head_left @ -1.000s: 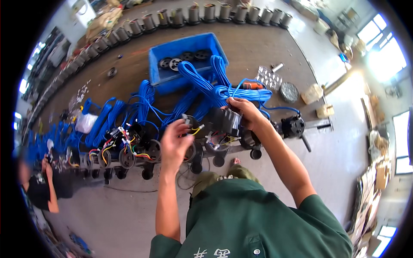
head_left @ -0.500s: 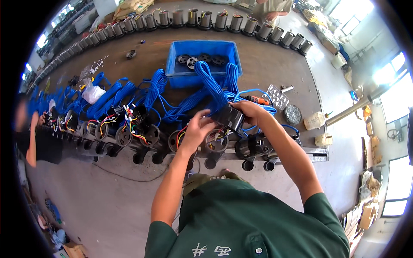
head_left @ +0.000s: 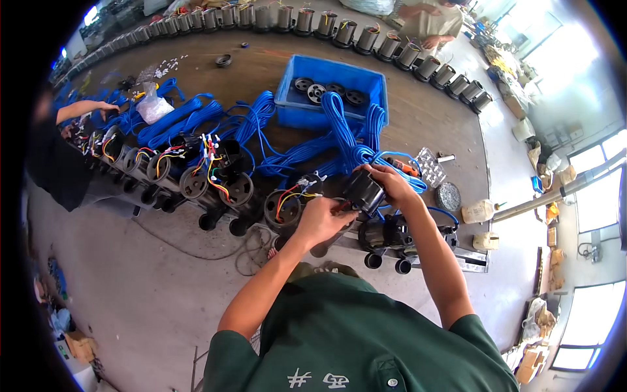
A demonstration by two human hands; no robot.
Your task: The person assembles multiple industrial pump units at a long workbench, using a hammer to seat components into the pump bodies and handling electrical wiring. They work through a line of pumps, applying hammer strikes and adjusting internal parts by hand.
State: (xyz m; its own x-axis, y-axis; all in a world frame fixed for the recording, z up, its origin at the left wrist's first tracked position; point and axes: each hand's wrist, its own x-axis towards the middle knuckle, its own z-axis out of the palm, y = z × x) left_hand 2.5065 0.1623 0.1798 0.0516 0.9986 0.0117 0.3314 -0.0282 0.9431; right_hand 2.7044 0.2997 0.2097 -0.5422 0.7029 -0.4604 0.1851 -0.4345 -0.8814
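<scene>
My right hand point(head_left: 392, 185) grips a black cylindrical plastic cover point(head_left: 364, 191) from its right side, holding it tilted over the near edge of the bench. Just under the cover's lower left rim, the fingers of my left hand point(head_left: 322, 221) are pinched together; what lies between them is hidden. Behind my left hand, a round metal motor housing is mostly covered. To its left stands an open housing point(head_left: 283, 208) with red, yellow and white-tipped wires point(head_left: 297, 195) sticking out. Coiled blue cable point(head_left: 356, 153) lies behind the cover.
A blue bin point(head_left: 330, 117) holds several round black parts. On the right are an orange-handled tool point(head_left: 403, 167), a round dish point(head_left: 447, 195) and a plastic bottle point(head_left: 478, 211). Finished-looking metal cylinders point(head_left: 304, 21) line the far edge. Another person's arm point(head_left: 85, 110) reaches in at left.
My left hand has gone from open fingers beside the cover to a pinch under its rim. The cover, in my right hand, has tilted. The whole view has shifted slightly.
</scene>
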